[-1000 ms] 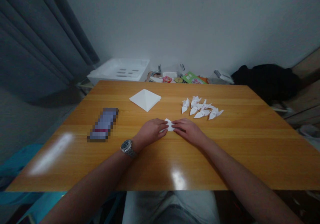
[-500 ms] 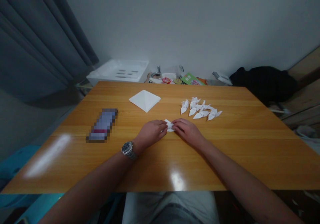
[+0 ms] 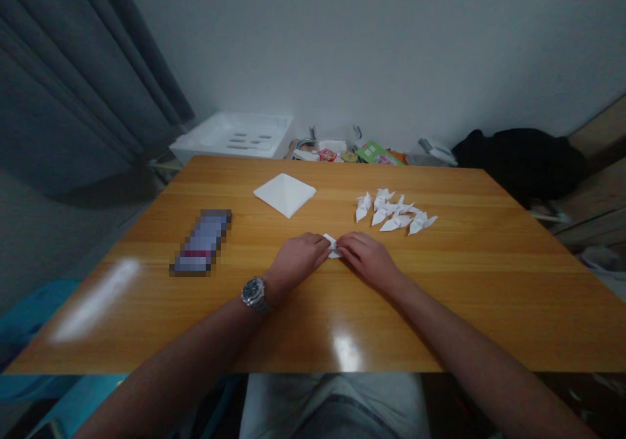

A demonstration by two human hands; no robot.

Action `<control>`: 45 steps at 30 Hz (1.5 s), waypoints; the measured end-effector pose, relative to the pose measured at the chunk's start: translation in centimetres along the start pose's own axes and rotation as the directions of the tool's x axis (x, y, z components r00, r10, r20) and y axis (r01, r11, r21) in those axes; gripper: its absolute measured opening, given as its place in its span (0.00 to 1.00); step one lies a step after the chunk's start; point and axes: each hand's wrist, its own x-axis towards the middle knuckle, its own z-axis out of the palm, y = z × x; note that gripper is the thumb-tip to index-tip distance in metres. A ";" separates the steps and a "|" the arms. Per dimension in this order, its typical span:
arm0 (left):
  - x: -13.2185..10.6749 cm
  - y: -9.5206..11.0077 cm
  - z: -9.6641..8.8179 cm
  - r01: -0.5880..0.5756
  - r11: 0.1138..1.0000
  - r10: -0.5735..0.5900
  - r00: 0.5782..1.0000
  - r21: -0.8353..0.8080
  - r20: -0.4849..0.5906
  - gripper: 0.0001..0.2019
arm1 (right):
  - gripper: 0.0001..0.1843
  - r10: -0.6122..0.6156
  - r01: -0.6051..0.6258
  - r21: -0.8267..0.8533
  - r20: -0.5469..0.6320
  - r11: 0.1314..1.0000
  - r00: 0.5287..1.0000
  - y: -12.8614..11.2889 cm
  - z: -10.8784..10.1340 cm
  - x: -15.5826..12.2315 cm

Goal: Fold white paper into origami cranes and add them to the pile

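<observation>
A small piece of folded white paper (image 3: 333, 246) lies between my hands near the middle of the wooden table (image 3: 489, 295). My left hand (image 3: 302, 256) has its fingers closed on the paper's left side; a metal watch (image 3: 253, 292) is on that wrist. My right hand (image 3: 366, 256) pinches the right side of the same paper. The fingers cover most of it, so its exact folded shape is hidden. Beyond my right hand sit several folded paper cranes (image 3: 395, 214) in a cluster. A stack of white paper (image 3: 285, 195), diamond-shaped from here, lies beyond my left hand.
A pixelated phone-like object (image 3: 201, 242) lies on the left of the table. Behind the far edge stand a white plastic tray (image 3: 235, 136), a green booklet (image 3: 379, 153) and small clutter. A black cloth-like heap (image 3: 518, 162) is at the far right, a grey curtain (image 3: 73, 67) at left.
My left fingers have shifted slightly to the right over the folded paper. My right hand stays nearly in place. The whole view has moved a little.
</observation>
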 end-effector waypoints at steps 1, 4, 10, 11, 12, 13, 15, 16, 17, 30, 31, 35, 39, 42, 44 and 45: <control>0.0 0.0 0.0 0.007 1.000 -0.007 1.000 -0.005 0.008 0.13 | 0.12 0.005 -0.005 0.001 0.002 1.000 1.000 -0.1 0.0 0.0; -0.1 0.0 -0.1 0.025 1.000 -0.024 0.999 -0.014 0.022 0.12 | 0.12 -0.003 0.003 0.030 0.003 1.000 1.000 -0.2 -0.1 0.0; -0.4 -0.4 -0.4 0.103 0.991 -0.106 0.994 -0.087 -0.027 0.12 | 0.19 -0.054 0.051 -0.030 -0.085 0.998 0.995 -0.3 -1.5 -0.4; -0.4 -0.5 -0.5 0.122 0.988 -0.125 0.992 -0.099 -0.025 0.13 | 0.20 -0.056 0.048 -0.083 -0.098 0.995 0.994 -0.3 -1.8 -0.4; -0.4 -0.6 -0.6 0.143 0.984 -0.146 0.989 -0.107 -0.022 0.14 | 0.21 -0.064 0.052 -0.131 -0.094 0.990 0.993 -0.3 -2.0 -0.5; -0.4 -0.6 -0.7 0.161 0.981 -0.164 0.986 -0.110 -0.021 0.15 | 0.20 -0.077 0.064 -0.170 -0.072 0.983 0.994 -0.4 -2.2 -0.6; -0.5 -0.7 -0.8 0.186 0.976 -0.190 0.981 -0.111 -0.029 0.14 | 0.19 -0.099 0.097 -0.209 -0.001 0.973 0.995 -0.5 -2.2 -0.7; -0.5 -0.7 -0.8 0.192 0.975 -0.197 0.980 -0.113 -0.034 0.14 | 0.19 -0.101 0.107 -0.214 0.036 0.971 0.994 -0.6 -2.1 -0.7; -0.5 -0.7 -0.8 0.196 0.974 -0.201 0.979 -0.117 -0.038 0.13 | 0.18 -0.096 0.108 -0.217 0.066 0.970 0.993 -0.7 -2.0 -0.7; -0.2 0.2 -0.6 0.211 0.972 -0.214 0.977 -0.103 -0.014 0.12 | 0.15 0.005 0.025 -0.232 0.131 0.972 0.991 -2.0 -0.6 -0.1; -0.2 0.3 -0.6 0.217 0.971 -0.218 0.976 -0.100 -0.006 0.12 | 0.15 0.001 0.029 -0.226 0.128 0.974 0.992 -1.9 -0.5 0.0; -0.1 0.5 -0.6 0.226 0.971 -0.227 0.974 -0.084 -0.006 0.12 | 0.13 -0.021 0.045 -0.223 0.109 0.974 0.994 -1.7 -0.2 0.1; -0.1 0.5 -0.8 0.241 0.970 -0.242 0.970 -0.040 -0.015 0.12 | 0.09 -0.040 0.073 -0.301 0.114 0.951 0.993 -1.6 -0.4 0.1; -0.1 0.5 -0.9 0.244 0.969 -0.245 0.969 -0.033 -0.027 0.12 | 0.06 -0.044 0.085 -0.344 0.125 0.935 0.991 -1.7 -0.6 0.2; -0.1 0.4 -0.9 0.250 0.968 -0.252 0.967 -0.034 -0.043 0.11 | 0.05 -0.044 0.088 -0.356 0.130 0.930 0.991 -1.9 -0.8 0.2; -0.1 0.4 -0.8 0.256 0.966 -0.257 0.965 -0.035 -0.049 0.10 | 0.05 -0.045 0.089 -0.358 0.129 0.929 0.991 -1.9 -0.8 0.2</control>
